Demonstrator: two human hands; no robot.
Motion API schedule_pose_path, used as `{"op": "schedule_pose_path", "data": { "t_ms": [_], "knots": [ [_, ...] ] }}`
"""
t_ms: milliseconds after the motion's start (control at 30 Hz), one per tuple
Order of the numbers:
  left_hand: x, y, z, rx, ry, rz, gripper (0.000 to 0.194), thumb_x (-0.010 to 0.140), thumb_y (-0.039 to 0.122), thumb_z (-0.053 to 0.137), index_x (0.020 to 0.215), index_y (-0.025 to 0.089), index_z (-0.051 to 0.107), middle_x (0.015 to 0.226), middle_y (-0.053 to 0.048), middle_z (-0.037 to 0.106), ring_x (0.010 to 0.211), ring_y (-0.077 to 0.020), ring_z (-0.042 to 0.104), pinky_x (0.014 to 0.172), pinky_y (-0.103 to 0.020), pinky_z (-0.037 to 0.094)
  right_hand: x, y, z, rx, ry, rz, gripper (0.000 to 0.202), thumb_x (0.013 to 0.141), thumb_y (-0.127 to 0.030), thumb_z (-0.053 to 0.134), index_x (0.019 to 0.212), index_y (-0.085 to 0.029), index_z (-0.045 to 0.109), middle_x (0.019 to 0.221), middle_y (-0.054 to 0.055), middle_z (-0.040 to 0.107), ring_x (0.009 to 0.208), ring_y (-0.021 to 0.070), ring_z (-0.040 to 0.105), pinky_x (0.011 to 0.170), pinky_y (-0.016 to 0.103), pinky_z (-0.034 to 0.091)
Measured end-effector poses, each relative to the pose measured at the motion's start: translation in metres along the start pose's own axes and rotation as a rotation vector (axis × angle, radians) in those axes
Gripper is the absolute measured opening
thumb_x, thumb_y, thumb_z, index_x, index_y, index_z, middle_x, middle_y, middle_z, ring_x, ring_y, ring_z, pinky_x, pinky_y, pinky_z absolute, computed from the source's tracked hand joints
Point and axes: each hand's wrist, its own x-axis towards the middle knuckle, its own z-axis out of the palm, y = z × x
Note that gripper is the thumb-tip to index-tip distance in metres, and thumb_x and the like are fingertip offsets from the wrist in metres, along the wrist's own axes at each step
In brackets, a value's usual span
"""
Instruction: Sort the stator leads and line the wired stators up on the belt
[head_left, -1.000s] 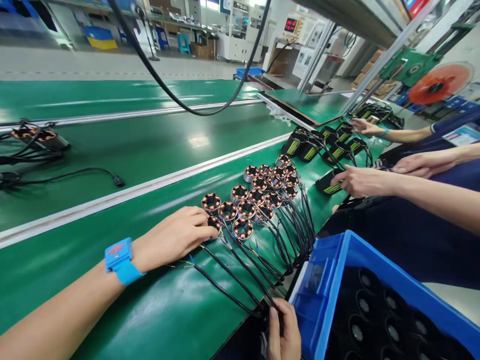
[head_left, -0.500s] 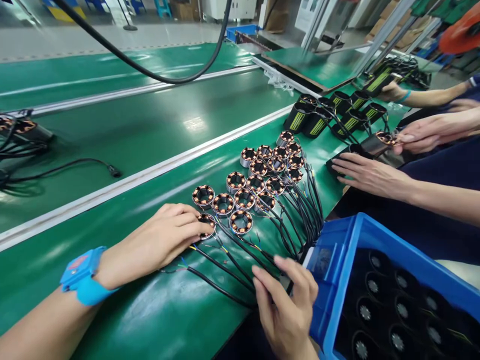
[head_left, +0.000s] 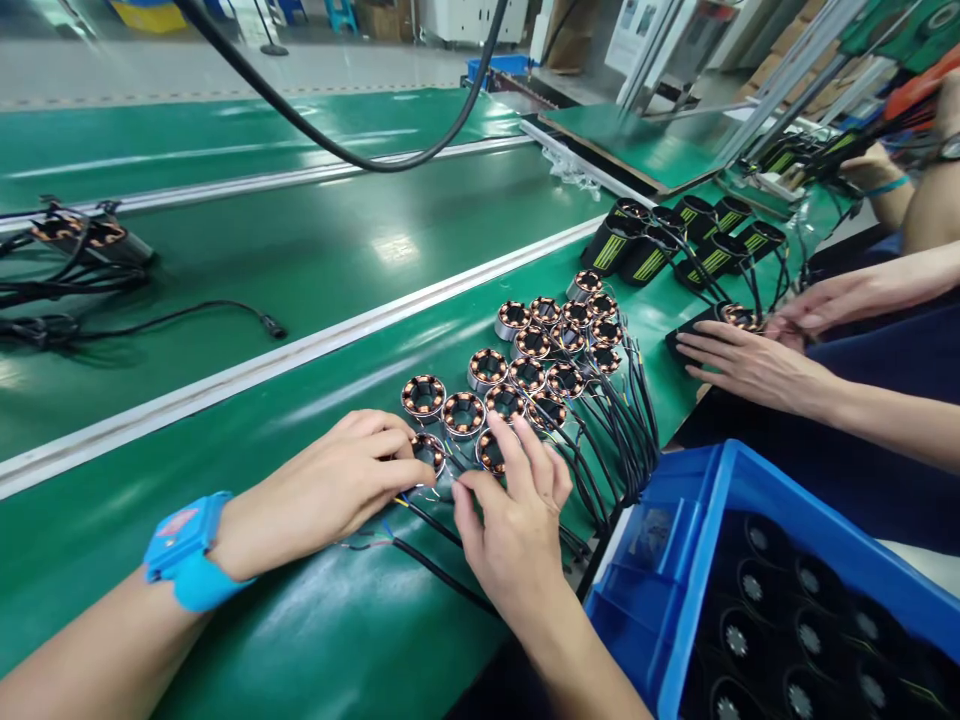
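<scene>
My left hand (head_left: 352,465), with a blue wrist strap (head_left: 187,550), has its fingers closed around the near stator (head_left: 429,455), a metal ring with copper windings standing on the green bench. Its fingers hide part of that ring. My right hand (head_left: 517,530) is over the black cables (head_left: 442,575), thumb and forefinger brought together near thin stripped wires; what lies between them is hidden. Its other fingers reach over another stator (head_left: 491,455). Several more stators (head_left: 527,375) stand in a cluster beyond, their cables trailing right.
A blue crate (head_left: 720,520) of black cylindrical parts stands at the lower right. Black housings with yellow stripes (head_left: 652,255) stand farther back. A co-worker's hands (head_left: 757,360) work at the right. A hanging black cable (head_left: 390,160) crosses the top, and wired parts (head_left: 90,245) lie left.
My right hand has moved up and left, from above the cables to beside the near stator. My left hand stays at that stator. The view has shifted slightly.
</scene>
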Motion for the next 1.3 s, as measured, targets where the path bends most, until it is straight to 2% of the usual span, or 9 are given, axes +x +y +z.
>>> {"op": "schedule_pose_path", "data": {
  "t_ms": [167, 333, 500, 667, 833, 900, 967, 1100, 1300],
  "knots": [
    [-0.001, 0.000, -0.002, -0.016, 0.040, 0.002, 0.027, 0.110, 0.036, 0.045, 0.122, 0.033, 0.069, 0.114, -0.003, 0.069, 0.112, -0.0207, 0.061, 0.096, -0.033, 0.049, -0.014, 0.015, -0.018, 0.024, 0.093, 0.032, 0.014, 0.106, -0.036, 0.062, 0.107, -0.029, 0.074, 0.148, 0.007, 0.060, 0.139, 0.0293, 0.050, 0.113, 0.050, 0.035],
    [0.016, -0.020, -0.010, 0.017, 0.180, 0.012, 0.033, 0.112, 0.038, 0.042, 0.133, 0.029, 0.065, 0.130, -0.004, 0.069, 0.120, -0.0205, 0.063, 0.104, -0.035, 0.050, -0.057, 0.037, -0.051, 0.065, 0.206, 0.170, 0.008, 0.103, -0.025, 0.066, 0.105, -0.028, 0.073, 0.124, 0.006, 0.066, 0.120, 0.0264, 0.060, 0.105, 0.046, 0.043],
    [0.047, -0.036, -0.023, 0.043, -0.008, 0.076, 0.049, 0.112, 0.050, 0.030, 0.116, 0.024, 0.072, 0.120, -0.006, 0.074, 0.107, -0.0226, 0.069, 0.097, -0.039, 0.055, -0.091, 0.039, -0.058, 0.105, 0.184, 0.277, 0.010, 0.104, -0.027, 0.064, 0.102, -0.026, 0.073, 0.117, 0.006, 0.066, 0.111, 0.0231, 0.061, 0.098, 0.041, 0.048],
    [0.047, -0.047, -0.026, 0.061, -0.068, 0.059, 0.053, 0.111, 0.055, 0.030, 0.123, 0.030, 0.075, 0.125, -0.005, 0.074, 0.106, -0.0238, 0.071, 0.093, -0.038, 0.058, -0.113, 0.036, -0.052, 0.138, 0.194, 0.372, 0.011, 0.105, -0.031, 0.062, 0.106, -0.025, 0.072, 0.118, 0.008, 0.065, 0.110, 0.0239, 0.062, 0.095, 0.042, 0.049],
    [0.020, -0.047, -0.021, 0.058, 0.006, 0.036, 0.048, 0.109, 0.054, 0.040, 0.152, 0.038, 0.055, 0.158, -0.005, 0.055, 0.137, -0.0291, 0.060, 0.113, -0.045, 0.053, -0.159, 0.030, -0.033, 0.093, 0.176, 0.256, 0.071, 0.102, -0.062, 0.058, 0.157, -0.022, 0.041, 0.149, 0.019, 0.049, 0.136, 0.0355, 0.051, 0.108, 0.055, 0.046],
    [0.006, -0.038, -0.017, 0.134, 0.054, 0.030, 0.069, 0.103, 0.064, 0.047, 0.165, 0.036, 0.032, 0.171, -0.008, 0.037, 0.151, -0.0382, 0.045, 0.121, -0.059, 0.044, -0.177, 0.026, -0.019, 0.011, 0.147, 0.150, 0.093, 0.095, -0.068, 0.065, 0.166, -0.023, 0.026, 0.162, 0.020, 0.037, 0.146, 0.0395, 0.042, 0.116, 0.060, 0.040],
    [-0.005, -0.025, -0.009, 0.223, 0.069, 0.067, 0.095, 0.093, 0.079, 0.052, 0.169, 0.032, 0.021, 0.175, -0.011, 0.024, 0.157, -0.0483, 0.029, 0.125, -0.073, 0.030, -0.187, 0.026, -0.005, -0.072, 0.118, 0.113, 0.093, 0.094, -0.054, 0.071, 0.168, -0.026, 0.023, 0.171, 0.016, 0.026, 0.154, 0.0403, 0.033, 0.121, 0.063, 0.034],
    [-0.007, -0.004, 0.015, 0.347, 0.086, 0.167, 0.108, 0.080, 0.090, 0.060, 0.167, 0.035, 0.027, 0.174, -0.012, 0.026, 0.155, -0.0525, 0.030, 0.124, -0.078, 0.023, -0.173, 0.042, 0.012, -0.111, 0.137, 0.315, 0.088, 0.089, -0.012, 0.050, 0.170, -0.027, 0.020, 0.177, 0.013, 0.008, 0.162, 0.0422, 0.014, 0.119, 0.074, 0.030],
    [0.034, 0.000, 0.037, 0.313, 0.120, 0.083, 0.082, 0.092, 0.078, 0.058, 0.163, 0.047, 0.030, 0.170, -0.007, 0.035, 0.154, -0.0492, 0.036, 0.117, -0.077, 0.035, -0.125, 0.070, 0.020, 0.171, 0.335, 0.680, 0.079, 0.090, -0.011, 0.044, 0.166, -0.028, 0.032, 0.172, 0.014, 0.026, 0.159, 0.0350, 0.026, 0.124, 0.070, 0.028]
  ]
}}
